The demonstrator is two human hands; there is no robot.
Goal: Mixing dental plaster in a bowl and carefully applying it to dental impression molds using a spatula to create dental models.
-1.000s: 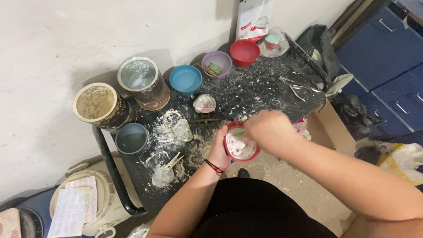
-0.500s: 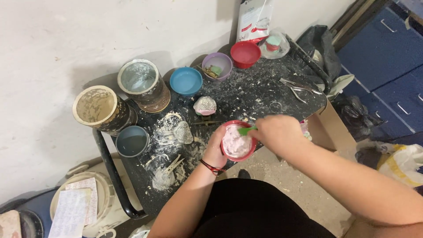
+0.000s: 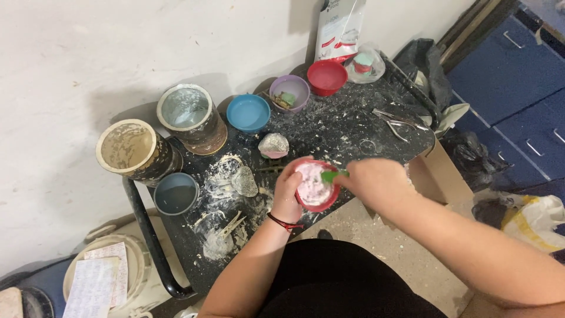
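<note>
Far left, on floor: white bucket lid (image 3: 126, 259) w/ paper sheet (image 3: 94, 288) lying on it. On black splattered table (image 3: 353, 126): two crusted cans standing at back-left, beige-filled can (image 3: 130, 148) and grey-filled can (image 3: 189, 116), touching side by side. Dark grey bowl (image 3: 175, 193) sitting just below them, nr table edge. White plaster smears and a heart-shaped cast (image 3: 244, 181) lying mid-table, clothes pegs (image 3: 231, 225) nearby. Blue bowl (image 3: 248, 113), purple bowl (image 3: 289, 92), red bowl (image 3: 327, 77) lining up along wall. Centre front: left hand (image 3: 288, 191) wrapping fingers round red cup (image 3: 316, 184), gripping it at front table edge; cup holding pale pinkish-white paste. Right hand (image 3: 379, 184) closing on green stirrer (image 3: 332, 175), tip dipping into paste. Pliers (image 3: 395, 122) lying far right on table, well apart from hands.
</note>
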